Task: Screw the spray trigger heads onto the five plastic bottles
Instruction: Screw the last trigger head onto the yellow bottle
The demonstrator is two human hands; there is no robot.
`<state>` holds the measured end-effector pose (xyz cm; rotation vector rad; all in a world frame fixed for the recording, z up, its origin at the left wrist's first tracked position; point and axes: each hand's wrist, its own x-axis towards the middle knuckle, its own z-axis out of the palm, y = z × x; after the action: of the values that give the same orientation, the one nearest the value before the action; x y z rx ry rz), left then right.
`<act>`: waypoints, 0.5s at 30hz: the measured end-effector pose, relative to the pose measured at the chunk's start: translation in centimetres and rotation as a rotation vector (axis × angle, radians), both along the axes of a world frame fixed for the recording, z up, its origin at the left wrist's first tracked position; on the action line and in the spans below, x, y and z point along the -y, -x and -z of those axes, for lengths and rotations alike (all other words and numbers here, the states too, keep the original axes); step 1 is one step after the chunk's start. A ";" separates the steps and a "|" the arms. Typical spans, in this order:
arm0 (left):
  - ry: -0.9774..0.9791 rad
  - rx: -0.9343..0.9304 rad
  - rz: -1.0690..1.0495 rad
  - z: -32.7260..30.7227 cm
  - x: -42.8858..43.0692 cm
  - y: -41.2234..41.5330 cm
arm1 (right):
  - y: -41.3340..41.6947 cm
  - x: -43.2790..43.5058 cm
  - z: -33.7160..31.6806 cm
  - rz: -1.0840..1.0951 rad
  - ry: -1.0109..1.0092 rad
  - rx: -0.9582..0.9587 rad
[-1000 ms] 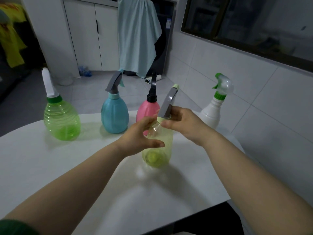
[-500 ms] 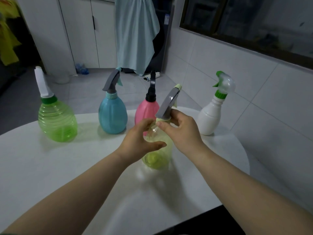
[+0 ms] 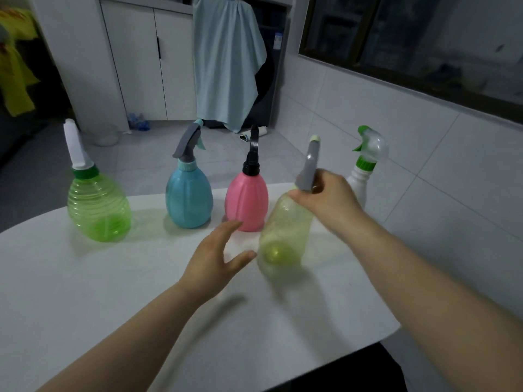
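The yellow bottle [image 3: 285, 230] tilts over the table [image 3: 113, 292]. The right hand [image 3: 331, 199] grips its trigger head [image 3: 310, 165] at the neck, and the left hand [image 3: 215, 258] hovers beside it, spread and empty. This last head looks fitted, so the next move is probably to stand the bottle upright beside the pink bottle [image 3: 246, 202].

You're in home, domestic utility corner. White cabinet doors [image 3: 141, 66] far beyond your left hand [image 3: 210, 264], pale blue cloth [image 3: 226, 66] hanging beside them. Tiled wall [image 3: 424, 176], dark window [image 3: 410, 38] past your right hand [image 3: 329, 202]. Grey tiled floor [image 3: 147, 165] beyond white table [image 3: 85, 292].
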<state>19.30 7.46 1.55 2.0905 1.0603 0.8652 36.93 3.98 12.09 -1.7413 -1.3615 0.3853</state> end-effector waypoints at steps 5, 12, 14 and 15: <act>-0.006 -0.379 -0.063 2.5 -1.2 1.6 | -4.0 -2.5 -1.7 0.137 -0.041 -0.024; -0.084 -0.444 -0.053 4.3 -1.6 1.6 | -6.1 -7.0 -1.1 0.144 -0.026 -0.099; -0.085 -0.426 -0.061 4.3 -1.7 1.6 | -6.2 -7.9 -0.6 0.149 -0.002 -0.107; -0.090 -0.422 -0.066 4.4 -1.7 1.6 | -6.2 -8.2 -0.4 0.147 0.013 -0.100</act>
<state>17.65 9.21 -2.80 2.3892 1.3304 0.5173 43.15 12.14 12.44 -1.7959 -1.1550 0.3948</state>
